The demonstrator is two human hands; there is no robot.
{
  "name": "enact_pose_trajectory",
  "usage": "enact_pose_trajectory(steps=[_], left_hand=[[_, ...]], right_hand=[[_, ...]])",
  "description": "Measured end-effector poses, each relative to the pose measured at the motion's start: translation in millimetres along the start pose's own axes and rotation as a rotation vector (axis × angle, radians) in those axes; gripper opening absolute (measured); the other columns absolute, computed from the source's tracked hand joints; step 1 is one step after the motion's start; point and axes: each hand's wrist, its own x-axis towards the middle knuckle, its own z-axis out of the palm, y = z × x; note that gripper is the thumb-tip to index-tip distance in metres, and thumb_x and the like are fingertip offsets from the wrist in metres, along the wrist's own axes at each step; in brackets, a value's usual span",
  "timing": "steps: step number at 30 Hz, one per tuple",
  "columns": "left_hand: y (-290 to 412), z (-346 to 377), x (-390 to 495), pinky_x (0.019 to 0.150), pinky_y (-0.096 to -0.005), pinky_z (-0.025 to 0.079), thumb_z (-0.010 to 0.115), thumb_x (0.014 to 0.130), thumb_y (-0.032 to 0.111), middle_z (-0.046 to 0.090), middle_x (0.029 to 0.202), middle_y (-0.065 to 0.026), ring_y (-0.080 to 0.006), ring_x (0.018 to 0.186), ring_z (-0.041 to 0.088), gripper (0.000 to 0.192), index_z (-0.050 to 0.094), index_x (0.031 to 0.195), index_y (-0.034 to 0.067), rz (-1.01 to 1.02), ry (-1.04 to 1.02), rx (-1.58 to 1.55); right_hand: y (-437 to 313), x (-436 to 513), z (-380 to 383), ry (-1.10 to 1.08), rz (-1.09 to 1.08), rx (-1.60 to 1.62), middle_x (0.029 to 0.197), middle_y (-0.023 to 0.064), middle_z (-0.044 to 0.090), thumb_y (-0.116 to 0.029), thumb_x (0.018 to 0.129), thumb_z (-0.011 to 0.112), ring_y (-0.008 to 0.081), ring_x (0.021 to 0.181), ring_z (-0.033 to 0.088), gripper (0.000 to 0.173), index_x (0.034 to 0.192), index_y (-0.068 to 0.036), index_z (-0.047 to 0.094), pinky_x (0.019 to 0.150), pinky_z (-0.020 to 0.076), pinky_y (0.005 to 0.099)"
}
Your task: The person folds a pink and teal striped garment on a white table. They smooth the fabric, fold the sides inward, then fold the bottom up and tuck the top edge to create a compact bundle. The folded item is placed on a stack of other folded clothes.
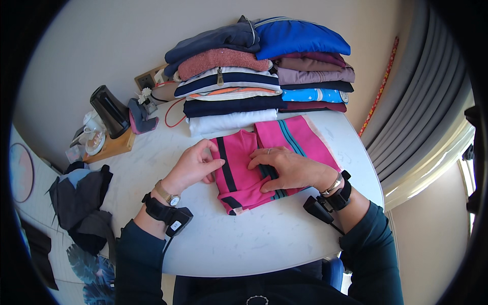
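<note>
A bright pink garment (244, 152) with black and teal stripes lies partly folded on the white table in front of me. My left hand (196, 164) is at its left edge, fingers curled and the thumb apart from the index finger, with no cloth visibly gripped. Spread over the middle of the garment, my right hand (291, 167) rests on the fabric and covers part of the teal stripes. To the right, a flat pink section (297, 133) with a pale edge extends beyond the folded part.
Two tall stacks of folded clothes (232, 105) stand at the back of the white table (236, 244). At left are a black kettle (108, 110) on a wooden tray (114, 146) and a heap of dark clothing (82, 206). A grey curtain (415, 99) hangs at right.
</note>
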Motion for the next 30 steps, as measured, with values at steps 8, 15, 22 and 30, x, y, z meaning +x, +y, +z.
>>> enact_pose_trajectory(steps=[8,15,22,30], left_hand=[[-1.4,20.6,-3.4,0.07,-0.0343,0.063,0.078,0.092,0.009,0.061,0.122,-0.0131,-0.0215,0.106,0.068,0.076,0.037,0.155,0.009,-0.012,0.022,-0.368],[3.1,18.2,-3.9,0.078,-0.0336,0.061,0.076,0.094,0.008,0.06,0.127,-0.0134,-0.0206,0.112,0.067,0.074,0.037,0.157,0.009,-0.022,-0.05,-0.368],[9.0,16.2,-11.0,0.094,-0.032,0.056,0.074,0.097,0.01,0.069,0.121,-0.0105,-0.0155,0.11,0.066,0.076,0.032,0.16,0.005,0.105,-0.157,-0.281],[21.7,15.5,-24.0,0.07,-0.0259,0.058,0.073,0.1,0.014,0.067,0.125,-0.0104,-0.0105,0.087,0.069,0.075,0.03,0.161,0.006,0.098,-0.147,0.204]], right_hand=[[-2.6,0.1,-0.5,0.025,0.002,0.005,0.128,0.0162,0.068,-0.014,0.073,0.086,0.034,0.122,0.063,0.05,0.119,-0.001,0.07,0.109,0.047,0.041],[-2.5,-0.2,-0.4,0.032,0.011,0.002,0.128,0.0162,0.069,-0.014,0.073,0.087,0.0339,0.122,0.063,0.05,0.119,-0.001,0.07,0.109,0.0472,0.0409],[-1.3,0.0,-0.4,0.017,0.03,0.019,0.128,0.0158,0.069,-0.015,0.073,0.087,0.0336,0.123,0.063,0.051,0.12,-0.002,0.071,0.111,0.0459,0.0405],[-1.1,-0.1,-1.1,0.016,0.027,0.043,0.126,0.0164,0.069,-0.015,0.073,0.087,0.0337,0.122,0.063,0.05,0.118,-0.002,0.071,0.109,0.0463,0.0403]])
